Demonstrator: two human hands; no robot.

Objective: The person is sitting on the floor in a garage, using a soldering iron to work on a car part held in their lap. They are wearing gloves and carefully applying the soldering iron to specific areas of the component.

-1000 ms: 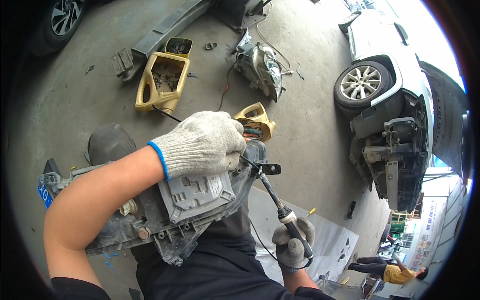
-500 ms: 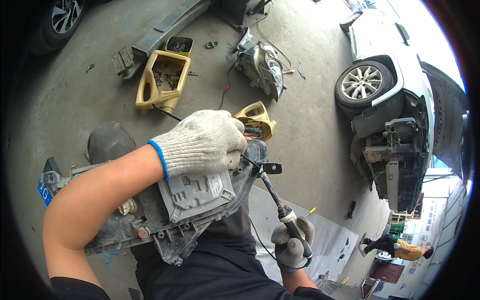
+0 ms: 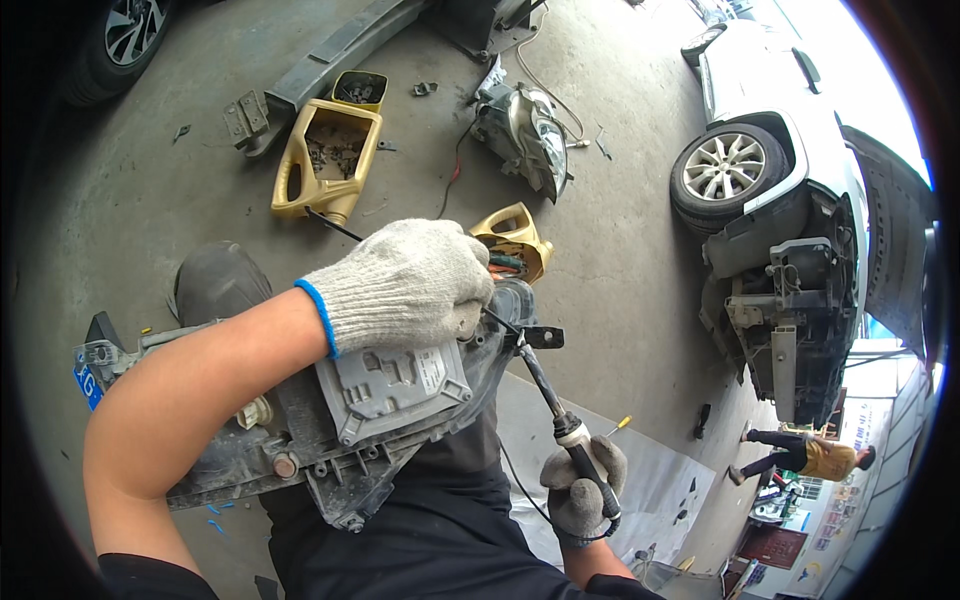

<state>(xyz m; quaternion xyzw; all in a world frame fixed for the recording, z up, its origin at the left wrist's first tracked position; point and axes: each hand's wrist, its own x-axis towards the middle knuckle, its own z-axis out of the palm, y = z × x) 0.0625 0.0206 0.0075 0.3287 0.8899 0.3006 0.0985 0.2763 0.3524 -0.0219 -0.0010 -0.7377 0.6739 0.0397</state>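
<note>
A grey, dusty headlight assembly (image 3: 350,475) rests across my lap, back side up, with a silver module (image 3: 390,395) fixed on it. My left hand (image 3: 405,285), in a white knitted glove with a blue cuff, is closed over its far right part. A thin black rod (image 3: 500,322) runs from these fingers down to a black mounting tab (image 3: 545,337). My right hand (image 3: 582,492), in a grey-palmed glove, grips a corded soldering iron (image 3: 571,432) by its black handle. The iron's tip meets the base of the tab, beside the rod's end. The left fingertips are partly hidden.
Cut-open gold jugs (image 3: 360,190) hold small parts; another gold jug (image 3: 525,235) holds tools. A second headlight (image 3: 525,135) lies beyond on the concrete. A white car (image 3: 800,160) with its front stripped stands right. A person (image 3: 825,460) walks at far right.
The person in the background has moved a little and changed stride. My hands, the rod and the iron stay almost in place; the right hand shifts very slightly left.
</note>
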